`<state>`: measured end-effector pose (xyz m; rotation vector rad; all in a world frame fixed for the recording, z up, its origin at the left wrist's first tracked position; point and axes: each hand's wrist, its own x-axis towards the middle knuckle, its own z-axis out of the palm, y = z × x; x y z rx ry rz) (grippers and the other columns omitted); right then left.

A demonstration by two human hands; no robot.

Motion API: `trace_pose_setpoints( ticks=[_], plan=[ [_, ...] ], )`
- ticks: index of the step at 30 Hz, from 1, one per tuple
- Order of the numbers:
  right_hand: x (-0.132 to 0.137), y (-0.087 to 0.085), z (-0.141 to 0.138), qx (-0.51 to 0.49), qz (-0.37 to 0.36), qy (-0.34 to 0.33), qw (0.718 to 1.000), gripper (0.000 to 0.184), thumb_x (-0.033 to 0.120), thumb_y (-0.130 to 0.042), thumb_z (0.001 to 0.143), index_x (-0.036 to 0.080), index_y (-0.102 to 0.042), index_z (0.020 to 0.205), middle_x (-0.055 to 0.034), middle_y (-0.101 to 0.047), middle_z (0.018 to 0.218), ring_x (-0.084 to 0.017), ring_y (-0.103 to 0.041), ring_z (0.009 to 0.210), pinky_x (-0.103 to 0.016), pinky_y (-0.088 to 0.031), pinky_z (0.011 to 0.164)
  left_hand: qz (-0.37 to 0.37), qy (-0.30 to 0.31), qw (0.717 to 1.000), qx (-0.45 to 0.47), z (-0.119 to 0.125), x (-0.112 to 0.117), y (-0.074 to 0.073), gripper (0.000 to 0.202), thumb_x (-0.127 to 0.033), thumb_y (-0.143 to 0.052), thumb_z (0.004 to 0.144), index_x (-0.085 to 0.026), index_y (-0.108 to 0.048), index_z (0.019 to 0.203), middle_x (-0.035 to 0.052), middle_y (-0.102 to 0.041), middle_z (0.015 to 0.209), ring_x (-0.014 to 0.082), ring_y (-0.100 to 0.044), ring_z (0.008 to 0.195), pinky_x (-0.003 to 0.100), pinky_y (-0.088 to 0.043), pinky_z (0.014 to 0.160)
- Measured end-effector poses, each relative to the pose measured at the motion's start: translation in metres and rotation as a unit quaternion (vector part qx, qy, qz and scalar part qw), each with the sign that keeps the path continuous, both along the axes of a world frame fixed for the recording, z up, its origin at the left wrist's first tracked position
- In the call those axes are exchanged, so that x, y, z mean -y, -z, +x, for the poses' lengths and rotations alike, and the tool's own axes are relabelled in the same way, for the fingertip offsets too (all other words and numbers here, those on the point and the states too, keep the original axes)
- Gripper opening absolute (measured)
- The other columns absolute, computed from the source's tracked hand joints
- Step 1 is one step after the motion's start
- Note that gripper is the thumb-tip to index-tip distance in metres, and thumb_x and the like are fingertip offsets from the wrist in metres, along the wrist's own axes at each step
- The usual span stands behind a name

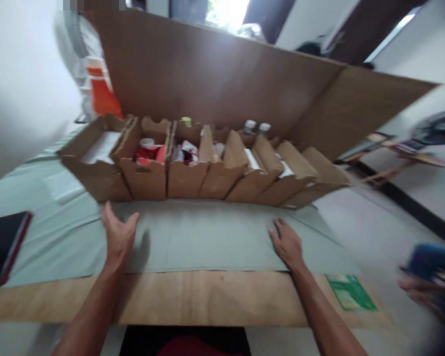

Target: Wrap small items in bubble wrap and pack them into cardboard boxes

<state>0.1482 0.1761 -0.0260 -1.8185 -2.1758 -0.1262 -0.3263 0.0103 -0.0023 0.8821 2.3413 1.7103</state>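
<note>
My left hand (117,234) hovers open over the grey-green cloth (200,237), fingers spread, just in front of the row of small cardboard boxes (193,170). My right hand (287,242) lies flat and open on the same cloth, further right. Neither hand holds anything. The boxes stand side by side with their tops open; some hold red and white packets (150,153), and two white-capped bottles (255,127) stand behind them. A large sheet of cardboard (215,84) rises behind the row.
A dark tablet or phone in a red case (3,244) lies at the left on the cloth. A green card (350,292) rests near the wooden table's edge (193,296). Another person's hand and blue sleeve (430,282) show at the far right. A fan (74,39) stands back left.
</note>
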Motion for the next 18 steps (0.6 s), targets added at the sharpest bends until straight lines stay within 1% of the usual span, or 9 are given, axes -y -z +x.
trace_pose_setpoints(
  ticks=[1,2,4,6,8,10,13,16,18],
  plan=[
    [0.002,0.001,0.000,0.005,0.005,0.005,1.000,0.053,0.042,-0.040,0.091,0.015,-0.067,0.127,-0.0185,-0.068,0.135,-0.033,-0.062,0.127,-0.051,-0.050,0.106,-0.009,0.020,1.000,-0.011,0.013,0.003,-0.003,0.086,-0.041,-0.070,0.078,-0.010,-0.039,0.153,0.0274,-0.034,0.161,0.0454,-0.033,0.151,0.067,-0.035,0.119],
    [0.003,0.003,0.001,0.009,0.010,0.009,1.000,0.050,0.040,-0.042,0.092,0.015,-0.066,0.129,-0.0181,-0.067,0.137,-0.032,-0.061,0.128,-0.050,-0.050,0.106,-0.015,0.059,0.998,-0.026,0.028,0.006,-0.005,0.084,-0.042,-0.068,0.080,-0.012,-0.040,0.154,0.0259,-0.032,0.163,0.0450,-0.033,0.151,0.066,-0.043,0.114],
    [0.007,0.006,0.001,0.014,0.016,0.011,1.000,0.048,0.036,-0.043,0.096,0.014,-0.064,0.133,-0.0199,-0.063,0.142,-0.033,-0.059,0.131,-0.051,-0.048,0.107,-0.025,0.169,0.982,-0.076,0.062,0.008,-0.008,0.070,-0.041,-0.064,0.086,-0.020,-0.047,0.150,0.0206,-0.036,0.163,0.0418,-0.038,0.149,0.060,-0.054,0.105],
    [0.015,0.008,-0.002,0.013,0.017,0.000,1.000,0.048,0.035,-0.044,0.098,0.013,-0.062,0.137,-0.0215,-0.059,0.147,-0.034,-0.055,0.135,-0.052,-0.046,0.109,-0.028,0.281,0.948,-0.149,0.098,0.003,-0.008,0.054,-0.037,-0.060,0.090,-0.024,-0.056,0.142,0.0164,-0.043,0.160,0.0384,-0.042,0.147,0.059,-0.053,0.106],
    [0.031,0.008,-0.005,0.008,0.012,-0.023,1.000,0.047,0.035,-0.046,0.099,0.015,-0.061,0.139,-0.0207,-0.055,0.152,-0.035,-0.052,0.139,-0.053,-0.043,0.111,-0.031,0.361,0.904,-0.225,0.133,-0.009,-0.007,0.046,-0.032,-0.058,0.091,-0.024,-0.060,0.136,0.0154,-0.045,0.159,0.0366,-0.043,0.148,0.061,-0.046,0.113],
    [0.053,0.004,-0.008,0.001,0.003,-0.051,0.999,0.047,0.036,-0.050,0.099,0.018,-0.061,0.141,-0.0179,-0.054,0.154,-0.034,-0.050,0.141,-0.052,-0.042,0.114,-0.040,0.415,0.864,-0.282,0.164,-0.026,-0.004,0.043,-0.030,-0.059,0.090,-0.022,-0.062,0.133,0.0166,-0.046,0.159,0.0368,-0.042,0.148,0.062,-0.043,0.116],
    [0.097,-0.004,-0.005,-0.010,-0.023,-0.109,0.994,0.048,0.035,-0.054,0.098,0.023,-0.060,0.144,-0.0139,-0.054,0.155,-0.032,-0.047,0.145,-0.051,-0.040,0.118,-0.059,0.480,0.811,-0.330,0.203,-0.052,0.002,0.044,-0.033,-0.059,0.091,-0.020,-0.064,0.134,0.0189,-0.047,0.159,0.0380,-0.043,0.149,0.061,-0.044,0.115],
    [0.141,-0.015,0.008,-0.028,-0.080,-0.188,0.979,0.050,0.026,-0.058,0.094,0.026,-0.060,0.144,-0.0111,-0.050,0.159,-0.032,-0.045,0.147,-0.055,-0.038,0.119,-0.073,0.529,0.769,-0.350,0.234,-0.070,0.012,0.050,-0.037,-0.060,0.093,-0.018,-0.063,0.138,0.0205,-0.048,0.159,0.0388,-0.042,0.150,0.060,-0.045,0.115],
    [0.161,-0.025,0.022,-0.055,-0.128,-0.242,0.960,0.046,0.024,-0.063,0.090,0.026,-0.066,0.136,-0.0096,-0.052,0.158,-0.032,-0.047,0.146,-0.056,-0.041,0.118,-0.074,0.550,0.748,-0.364,0.247,-0.076,0.021,0.053,-0.041,-0.061,0.092,-0.017,-0.063,0.139,0.0209,-0.050,0.157,0.0396,-0.043,0.148,0.061,-0.044,0.115]
  ],
)
